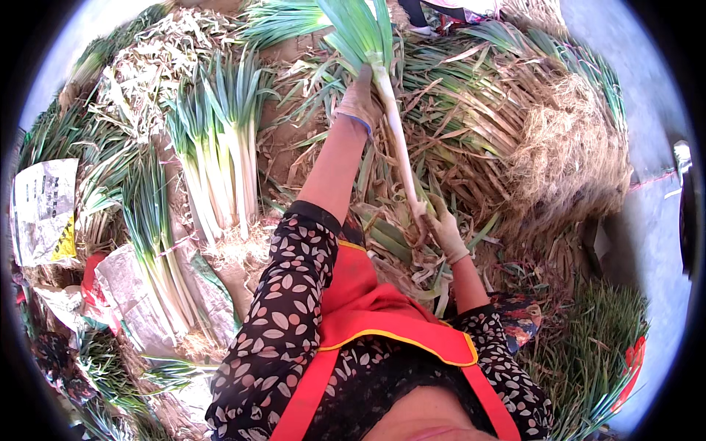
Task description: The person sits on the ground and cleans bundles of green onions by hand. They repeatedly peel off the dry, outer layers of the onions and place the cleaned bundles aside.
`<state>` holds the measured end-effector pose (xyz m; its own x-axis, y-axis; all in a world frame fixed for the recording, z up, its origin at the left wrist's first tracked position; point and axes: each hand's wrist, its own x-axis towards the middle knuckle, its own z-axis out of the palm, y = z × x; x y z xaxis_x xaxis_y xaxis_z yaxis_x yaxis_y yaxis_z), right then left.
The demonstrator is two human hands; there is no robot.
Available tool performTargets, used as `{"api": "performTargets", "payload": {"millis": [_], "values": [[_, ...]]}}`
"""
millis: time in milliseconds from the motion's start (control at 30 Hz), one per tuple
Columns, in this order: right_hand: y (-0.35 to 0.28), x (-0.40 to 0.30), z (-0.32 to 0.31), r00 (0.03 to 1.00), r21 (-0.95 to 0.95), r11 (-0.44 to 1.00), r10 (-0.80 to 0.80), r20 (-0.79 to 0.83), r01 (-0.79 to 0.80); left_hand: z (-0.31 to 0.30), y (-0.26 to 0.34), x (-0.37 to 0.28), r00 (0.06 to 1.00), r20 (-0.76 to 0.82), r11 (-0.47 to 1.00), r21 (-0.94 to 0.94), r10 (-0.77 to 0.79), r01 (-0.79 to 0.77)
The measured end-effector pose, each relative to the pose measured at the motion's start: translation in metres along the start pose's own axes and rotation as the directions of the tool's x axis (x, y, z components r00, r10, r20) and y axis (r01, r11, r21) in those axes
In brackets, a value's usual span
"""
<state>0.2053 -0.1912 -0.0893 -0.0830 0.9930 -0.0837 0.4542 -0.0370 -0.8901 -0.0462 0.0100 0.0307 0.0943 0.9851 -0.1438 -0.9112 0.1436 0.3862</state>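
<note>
A long green onion slants across the middle of the view, green leaves at the top and a pale stalk running down toward me. My left hand, in a pale glove with a blue cuff edge, grips it just below the leaves. Down at the root end, my gloved right hand is closed around a loose outer leaf by the stalk's lower tip. Its fingertips are partly hidden. Beneath the stalk lies a heap of stripped leaves and husks, spread before my red apron.
Cleaned green onions stand in a group at left, and a tied bundle lies on a pale sack. Rooty, untrimmed onions are piled at right. Dry husks fill the far left. More green leaves lie at lower right.
</note>
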Motion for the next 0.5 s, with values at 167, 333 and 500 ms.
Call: {"api": "performTargets", "payload": {"millis": [167,333,500], "values": [[-0.038,-0.022,0.019,0.955,0.466,0.833,0.261,0.141,-0.296,-0.006,-0.011,0.018,0.998,0.025,0.999,0.013,-0.052,0.052],[-0.091,0.011,0.009,0.941,0.235,0.962,-0.052,-0.335,0.137,-0.092,-0.079,0.081,0.933,0.353,0.388,0.852,0.067,-0.351],[-0.133,0.029,-0.047,0.882,0.227,0.967,0.008,-0.472,0.113,-0.015,-0.115,-0.003,0.774,0.278,-0.215,0.858,-0.569,-0.466]]}}
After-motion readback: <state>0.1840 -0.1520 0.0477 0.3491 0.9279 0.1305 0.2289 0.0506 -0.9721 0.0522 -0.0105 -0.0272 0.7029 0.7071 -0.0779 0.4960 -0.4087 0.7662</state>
